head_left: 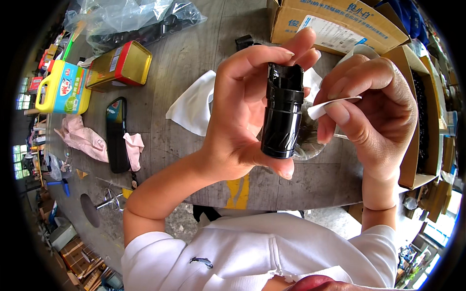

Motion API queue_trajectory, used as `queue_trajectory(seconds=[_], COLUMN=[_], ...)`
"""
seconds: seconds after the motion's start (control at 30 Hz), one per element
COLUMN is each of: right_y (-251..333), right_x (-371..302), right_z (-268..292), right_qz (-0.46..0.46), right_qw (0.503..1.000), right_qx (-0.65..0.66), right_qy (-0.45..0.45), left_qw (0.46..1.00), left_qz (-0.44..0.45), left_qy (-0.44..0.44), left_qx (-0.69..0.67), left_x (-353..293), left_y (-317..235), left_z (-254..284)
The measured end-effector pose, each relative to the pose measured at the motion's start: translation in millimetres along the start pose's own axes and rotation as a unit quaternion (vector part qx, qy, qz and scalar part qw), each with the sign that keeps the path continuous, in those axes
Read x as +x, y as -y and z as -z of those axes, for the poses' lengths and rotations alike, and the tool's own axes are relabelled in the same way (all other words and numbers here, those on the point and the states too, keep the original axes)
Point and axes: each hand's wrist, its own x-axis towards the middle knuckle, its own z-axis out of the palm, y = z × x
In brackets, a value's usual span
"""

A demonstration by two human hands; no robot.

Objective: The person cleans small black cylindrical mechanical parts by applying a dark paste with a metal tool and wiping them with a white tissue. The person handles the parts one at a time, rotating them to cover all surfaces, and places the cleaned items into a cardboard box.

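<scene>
Black tube [282, 121] is in the left grip [240, 109], held up above the bench [167, 58], near upright, notched end at top. Left grip wraps it from the left: thumb by the lower end, fingers behind the upper part; finger contact at the back is hidden. Right grip [371, 106] pinches a thin white slip [332, 105] between thumb and fingers, free end just right of the tube, looks apart from it.

Handling, my read: tube light, stiff, probably hard plastic. Gloss says slippery and easy to mark. Take it round the plain lower body; stay off the notched rim, which looks thinnest. Stepped collar should give some purchase. Slip looks light and bendy; pinch near one end.

Around that: white cloth [194, 106] left of the left grip, clear plastic wrap [308, 144] behind the tube, small black part [244, 42] beyond the fingers. Open carton [410, 178] with black contents at right, second carton [335, 24] at the back. Left side: phone [115, 140] on pink cloth [82, 138], tin [114, 65], yellow jug [63, 89].
</scene>
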Motion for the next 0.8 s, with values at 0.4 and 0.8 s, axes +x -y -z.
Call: queue_trajectory(seconds=[0.4,0.8], right_y=[-1.6,-5.5], right_x=[-0.2,-4.8], right_z=[1.9,2.2], right_qz=[0.0,0.04], right_qw=[1.0,0.996], right_qx=[-0.012,-0.072], right_qy=[0.006,-0.028], left_qw=[0.998,0.984], left_qz=[0.013,0.021], left_qy=[0.014,0.007], left_qx=[0.056,0.179], left_x=[0.5,2.0], left_y=[-6.7,-14.6], left_z=[2.3,3.6])
